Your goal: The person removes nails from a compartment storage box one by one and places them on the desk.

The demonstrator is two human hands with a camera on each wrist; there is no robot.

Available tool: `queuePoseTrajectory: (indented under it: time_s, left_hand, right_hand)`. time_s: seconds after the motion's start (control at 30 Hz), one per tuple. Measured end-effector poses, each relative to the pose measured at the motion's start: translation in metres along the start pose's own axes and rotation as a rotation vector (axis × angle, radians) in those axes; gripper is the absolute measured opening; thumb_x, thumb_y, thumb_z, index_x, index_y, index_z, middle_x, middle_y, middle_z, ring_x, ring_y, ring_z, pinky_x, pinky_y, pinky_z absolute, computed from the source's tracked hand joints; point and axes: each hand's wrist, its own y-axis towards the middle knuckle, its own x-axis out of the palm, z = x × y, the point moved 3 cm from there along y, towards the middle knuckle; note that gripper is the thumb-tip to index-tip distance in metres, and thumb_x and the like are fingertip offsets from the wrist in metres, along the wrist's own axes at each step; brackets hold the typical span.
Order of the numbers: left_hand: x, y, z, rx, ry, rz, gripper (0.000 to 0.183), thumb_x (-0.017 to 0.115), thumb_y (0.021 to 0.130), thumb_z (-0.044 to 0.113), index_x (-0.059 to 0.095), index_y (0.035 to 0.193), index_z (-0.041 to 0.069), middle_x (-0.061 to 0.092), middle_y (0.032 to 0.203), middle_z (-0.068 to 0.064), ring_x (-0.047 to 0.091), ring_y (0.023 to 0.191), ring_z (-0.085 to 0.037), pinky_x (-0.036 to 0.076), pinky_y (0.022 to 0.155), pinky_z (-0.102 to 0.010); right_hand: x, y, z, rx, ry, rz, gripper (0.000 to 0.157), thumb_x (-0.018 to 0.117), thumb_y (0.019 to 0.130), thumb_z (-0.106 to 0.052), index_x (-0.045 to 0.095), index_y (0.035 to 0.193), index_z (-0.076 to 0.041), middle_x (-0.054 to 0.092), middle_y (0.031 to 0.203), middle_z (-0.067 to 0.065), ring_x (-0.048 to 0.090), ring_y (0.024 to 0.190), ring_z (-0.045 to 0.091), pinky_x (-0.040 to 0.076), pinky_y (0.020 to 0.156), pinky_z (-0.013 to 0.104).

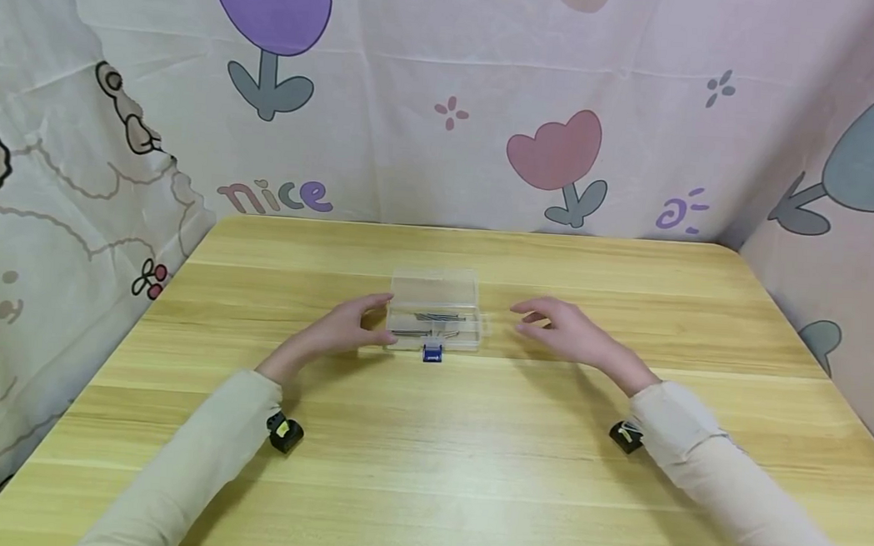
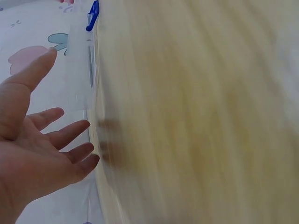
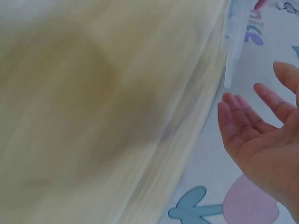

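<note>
A clear plastic box [image 1: 435, 310] stands on the wooden table with its lid [image 1: 434, 288] raised at the back. Thin metal pieces, like nails or screws, [image 1: 440, 317] lie in its compartments; their exact kind is too small to tell. A blue latch [image 1: 432, 353] sits at the box's front. My left hand [image 1: 344, 326] is at the box's left side, thumb and fingers spread; whether it touches the box I cannot tell. To the right of the box, apart from it, my right hand [image 1: 561, 329] hovers with loosely bent fingers and holds nothing.
The wooden table [image 1: 425, 473] reaches back to a patterned cloth [image 1: 415, 138], which also hangs along both sides. A small black camera [image 1: 284, 432] is strapped at the left wrist, another black camera [image 1: 626, 436] at the right.
</note>
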Motion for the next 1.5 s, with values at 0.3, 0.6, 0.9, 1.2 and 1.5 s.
queuePoseTrajectory:
  time_s: [0.3,0.6,0.9,1.2,1.5]
  left_hand:
    - [0.004,0.006,-0.002,-0.021,-0.01,-0.003,0.078,0.073,0.087,0.029,0.033,0.149,0.003,0.033,0.151,-0.02,0.027,0.139,-0.037,0.023,0.112,-0.053]
    - [0.004,0.01,0.0,-0.038,0.0,-0.008,0.074,0.073,0.087,0.028,0.037,0.148,0.005,0.036,0.15,-0.018,0.029,0.138,-0.037,0.024,0.112,-0.053]
    - [0.004,0.011,0.001,-0.037,0.024,-0.015,0.075,0.073,0.087,0.03,0.036,0.148,0.006,0.035,0.15,-0.018,0.028,0.138,-0.038,0.025,0.111,-0.055]
    - [0.004,0.012,0.0,-0.034,0.028,-0.011,0.074,0.073,0.087,0.03,0.037,0.148,0.006,0.036,0.15,-0.018,0.026,0.139,-0.038,0.023,0.112,-0.056]
    - [0.004,0.012,-0.005,-0.044,0.026,-0.009,0.075,0.073,0.087,0.03,0.037,0.148,0.006,0.033,0.151,-0.018,0.024,0.14,-0.038,0.021,0.113,-0.055]
  right_hand:
    - [0.023,0.021,-0.017,-0.019,0.009,0.005,0.027,0.059,0.096,-0.013,0.067,0.117,0.003,0.069,0.105,0.01,0.062,0.092,0.021,0.052,0.08,0.035]
    - [0.036,0.041,-0.033,-0.033,0.015,-0.009,0.02,0.062,0.094,-0.01,0.072,0.108,0.001,0.07,0.108,0.011,0.058,0.083,0.016,0.05,0.072,0.029]
    - [0.044,0.058,-0.036,0.027,0.037,-0.067,0.015,0.065,0.091,-0.005,0.074,0.101,0.001,0.07,0.106,0.012,0.062,0.084,0.016,0.051,0.074,0.029]
    - [0.052,0.063,-0.039,0.035,-0.045,-0.069,0.013,0.071,0.087,-0.009,0.076,0.097,-0.003,0.071,0.103,0.011,0.059,0.079,0.014,0.049,0.072,0.027]
    - [0.06,0.066,-0.04,0.113,-0.097,-0.06,0.012,0.073,0.087,-0.014,0.077,0.096,-0.007,0.072,0.103,0.008,0.065,0.096,0.022,0.052,0.082,0.033]
